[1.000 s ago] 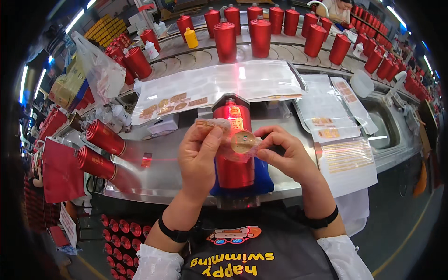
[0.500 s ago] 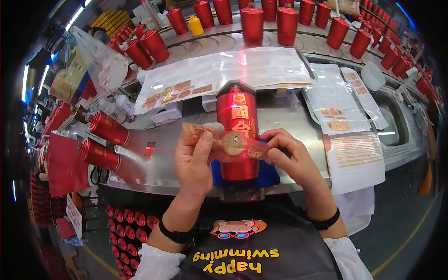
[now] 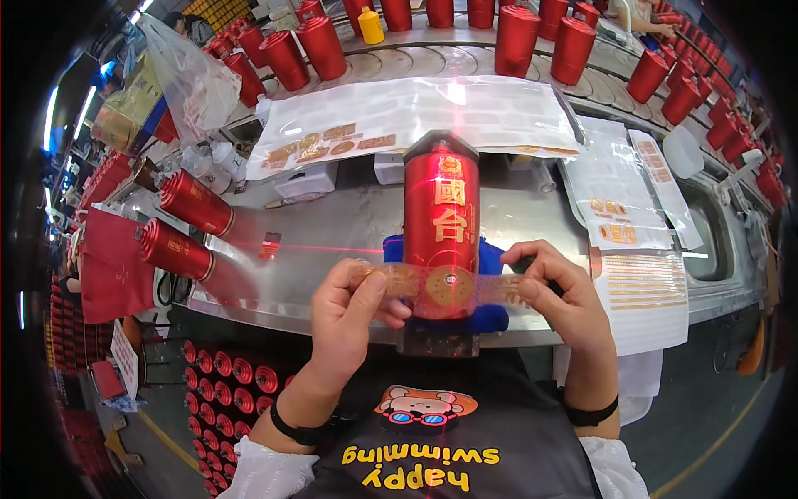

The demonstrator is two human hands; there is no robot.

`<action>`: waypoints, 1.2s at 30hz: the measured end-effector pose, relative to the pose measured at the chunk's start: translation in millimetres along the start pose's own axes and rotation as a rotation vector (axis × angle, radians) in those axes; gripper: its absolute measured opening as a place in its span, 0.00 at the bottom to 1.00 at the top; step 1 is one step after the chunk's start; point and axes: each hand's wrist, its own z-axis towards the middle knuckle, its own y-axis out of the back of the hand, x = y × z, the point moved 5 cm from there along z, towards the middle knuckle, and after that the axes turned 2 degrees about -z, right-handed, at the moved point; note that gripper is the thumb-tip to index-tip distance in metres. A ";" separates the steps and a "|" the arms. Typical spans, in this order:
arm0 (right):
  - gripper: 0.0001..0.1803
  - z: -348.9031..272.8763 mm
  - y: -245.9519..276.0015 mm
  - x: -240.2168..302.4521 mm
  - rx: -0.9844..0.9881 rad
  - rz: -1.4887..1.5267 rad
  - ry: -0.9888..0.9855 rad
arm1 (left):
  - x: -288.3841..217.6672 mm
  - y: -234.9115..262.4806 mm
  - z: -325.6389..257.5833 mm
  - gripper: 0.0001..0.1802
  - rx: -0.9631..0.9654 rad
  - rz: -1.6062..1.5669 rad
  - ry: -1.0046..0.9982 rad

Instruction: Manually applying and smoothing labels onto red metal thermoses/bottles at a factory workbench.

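Observation:
A red cylindrical bottle with gold characters lies lengthwise on a blue cradle in front of me. Across its lower part stretches a gold strip label with a round seal in the middle. My left hand pinches the label's left end. My right hand holds its right end. A thin red laser line crosses the bottle and the steel bench.
Clear sheets of gold labels lie behind the bottle, more sheets at the right. Two red bottles lie on their sides at the left. Rows of upright red bottles stand on the curved conveyor behind. A plastic bag stands at the left.
Both hands have lowered the gold label from in front of the bottle's top and stretched it flat across the bottle's lower part. The view has tilted down.

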 end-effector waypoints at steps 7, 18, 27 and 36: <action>0.09 3.1 2.7 -10.5 -0.061 -0.033 -0.092 | 10.1 4.1 10.3 0.08 -0.019 0.081 0.016; 0.09 6.1 0.7 -23.0 -0.077 -0.070 -0.111 | 24.1 13.1 13.9 0.09 -0.027 0.146 -0.065; 0.09 8.1 -0.9 -29.2 -0.073 -0.060 -0.136 | 24.7 6.8 15.2 0.06 -0.051 0.080 -0.018; 0.10 10.7 -1.0 -32.7 -0.069 -0.089 -0.088 | 29.0 8.3 15.3 0.07 -0.031 0.118 -0.017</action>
